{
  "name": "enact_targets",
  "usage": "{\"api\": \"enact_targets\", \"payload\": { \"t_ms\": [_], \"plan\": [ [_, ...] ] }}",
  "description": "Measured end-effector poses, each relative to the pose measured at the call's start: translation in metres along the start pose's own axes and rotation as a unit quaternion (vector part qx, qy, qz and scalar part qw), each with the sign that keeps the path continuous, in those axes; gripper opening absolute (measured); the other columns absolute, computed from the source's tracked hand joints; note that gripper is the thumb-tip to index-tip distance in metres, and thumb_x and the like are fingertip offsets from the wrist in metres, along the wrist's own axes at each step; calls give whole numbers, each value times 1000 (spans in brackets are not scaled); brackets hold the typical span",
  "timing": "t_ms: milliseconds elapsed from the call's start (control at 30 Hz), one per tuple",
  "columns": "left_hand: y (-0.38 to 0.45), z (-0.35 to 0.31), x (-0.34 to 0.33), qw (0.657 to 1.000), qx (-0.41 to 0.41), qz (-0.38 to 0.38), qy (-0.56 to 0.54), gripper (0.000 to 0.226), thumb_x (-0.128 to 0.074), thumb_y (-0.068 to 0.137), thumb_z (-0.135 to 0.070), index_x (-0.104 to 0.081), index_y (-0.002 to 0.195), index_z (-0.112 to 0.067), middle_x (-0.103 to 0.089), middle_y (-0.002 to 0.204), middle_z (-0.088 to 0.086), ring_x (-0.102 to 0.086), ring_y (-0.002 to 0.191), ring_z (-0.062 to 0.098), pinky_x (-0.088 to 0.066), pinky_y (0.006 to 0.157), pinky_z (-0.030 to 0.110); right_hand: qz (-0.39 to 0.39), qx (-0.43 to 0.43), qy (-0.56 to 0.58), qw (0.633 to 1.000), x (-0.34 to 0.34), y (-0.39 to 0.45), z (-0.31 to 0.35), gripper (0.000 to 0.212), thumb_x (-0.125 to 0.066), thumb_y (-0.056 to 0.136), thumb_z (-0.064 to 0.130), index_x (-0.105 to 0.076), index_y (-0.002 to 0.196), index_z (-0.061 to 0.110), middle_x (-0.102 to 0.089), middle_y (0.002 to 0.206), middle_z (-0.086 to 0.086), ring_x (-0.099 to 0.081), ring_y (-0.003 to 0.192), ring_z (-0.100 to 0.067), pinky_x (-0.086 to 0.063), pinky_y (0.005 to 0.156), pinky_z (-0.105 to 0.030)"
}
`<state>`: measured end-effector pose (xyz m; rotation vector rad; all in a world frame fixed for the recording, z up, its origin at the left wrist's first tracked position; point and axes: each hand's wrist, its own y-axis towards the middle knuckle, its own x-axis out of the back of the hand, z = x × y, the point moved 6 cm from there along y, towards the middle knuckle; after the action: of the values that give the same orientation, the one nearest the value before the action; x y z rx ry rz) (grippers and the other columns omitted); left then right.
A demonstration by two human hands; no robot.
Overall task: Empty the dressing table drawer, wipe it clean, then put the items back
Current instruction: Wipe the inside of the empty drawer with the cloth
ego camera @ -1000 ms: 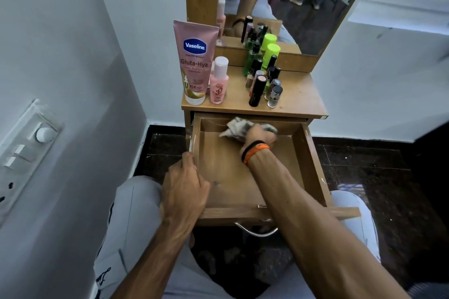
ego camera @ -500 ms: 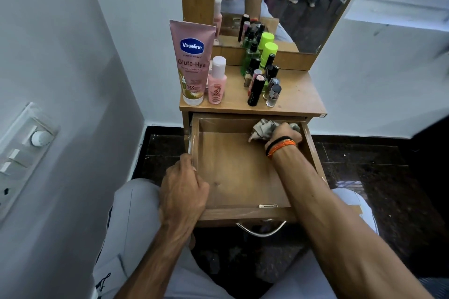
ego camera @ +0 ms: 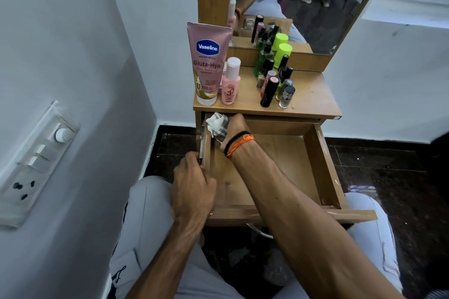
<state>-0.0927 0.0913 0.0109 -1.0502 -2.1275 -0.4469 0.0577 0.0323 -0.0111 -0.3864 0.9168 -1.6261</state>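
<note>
Head view: the drawer (ego camera: 267,172) is emptied; bottles (ego camera: 269,91) are kept on the tabletop above it. A cloth (ego camera: 217,124) is clenched in the right hand (ego camera: 234,128) at its back-left corner, while its left wall seems gripped by the left hand (ego camera: 193,192). Refilling remains.

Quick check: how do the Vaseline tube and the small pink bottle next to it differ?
The Vaseline tube is much taller and wider than the small pink bottle. The tube is flat-topped and stands on a gold cap at its base; the bottle has a rounded body with a white cap on top. The tube bears a blue logo and white lettering, the bottle red print. Both are pink, upright, and stand side by side at the left of the tabletop.
</note>
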Motion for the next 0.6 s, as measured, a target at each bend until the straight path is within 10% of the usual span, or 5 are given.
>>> {"api": "enact_targets", "payload": {
  "t_ms": [200, 367, 433, 600],
  "plan": [
    [-2, -3, 1, 1000, -7, 1, 11, 35, -52, 92, -7, -49, 127, -11, -58, 117, 9, -53, 111, 24, -43, 79, 32, 74, 46, -121, 989, -4, 8, -1, 49, -36, 102, 23, -40, 146, 3, -52, 114, -6, -58, 86, -18, -49, 92, -37],
    [-1, -3, -1, 1000, -8, 0, 27, 34, -51, 94, -9, -50, 128, -10, -59, 118, 9, -53, 109, 22, -42, 78, 31, 43, -2, -94, 995, 24, -1, -5, 25, -50, 91, 0, -58, 114, 5, -63, 90, -10, -60, 70, -19, -56, 65, -31],
    [-1, -5, 0, 999, -8, 0, 32, 35, -51, 94, -9, -49, 130, -9, -59, 119, 9, -53, 111, 23, -40, 78, 31, 87, -61, -10, 994, 22, -1, -15, 22, -55, 84, -3, -63, 101, 8, -63, 87, -12, -62, 75, -25, -59, 74, -35],
    [-1, -4, 3, 999, 9, -7, 37, 36, -51, 95, -10, -48, 131, -10, -59, 122, 8, -52, 116, 22, -36, 78, 29, 80, 114, -263, 955, 16, 1, -12, 2, -68, 85, 17, -68, 84, 18, -73, 92, -8, -70, 94, -29, -57, 90, -49]
  ]
}}
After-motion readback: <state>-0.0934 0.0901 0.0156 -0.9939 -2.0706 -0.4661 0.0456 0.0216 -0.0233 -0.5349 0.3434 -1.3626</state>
